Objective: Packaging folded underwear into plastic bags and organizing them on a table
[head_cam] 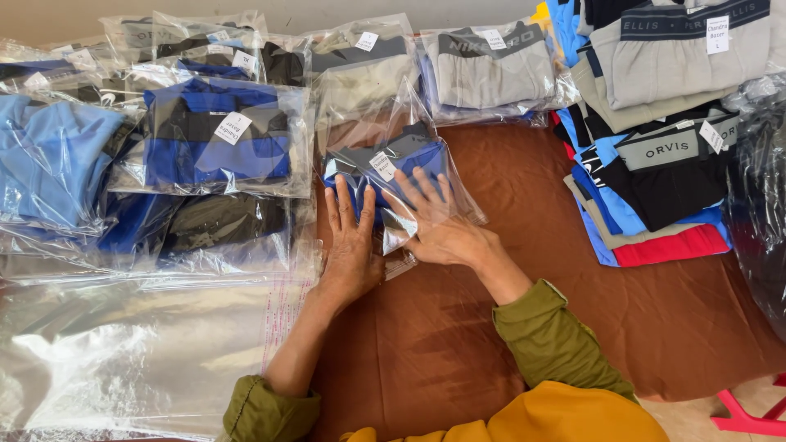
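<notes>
On the brown-covered worktop (pixel 508 327), a clear bag of folded blue-and-grey garment (pixel 391 176) lay just ahead of both wrists, its long axis running left to right. The left hand (pixel 352 245) and right hand (pixel 438 225) pressed it flat, fingers (pixel 426 190) spread open, gripping nothing.

Rust-brown cloth covers the table (pixel 524 270). The bagged garment (pixel 393 176) is blue and grey; its neighbour at nine o'clock (pixel 217 135) is striped blue-black (white tag); sleeves (pixel 548 336) are olive.
</notes>
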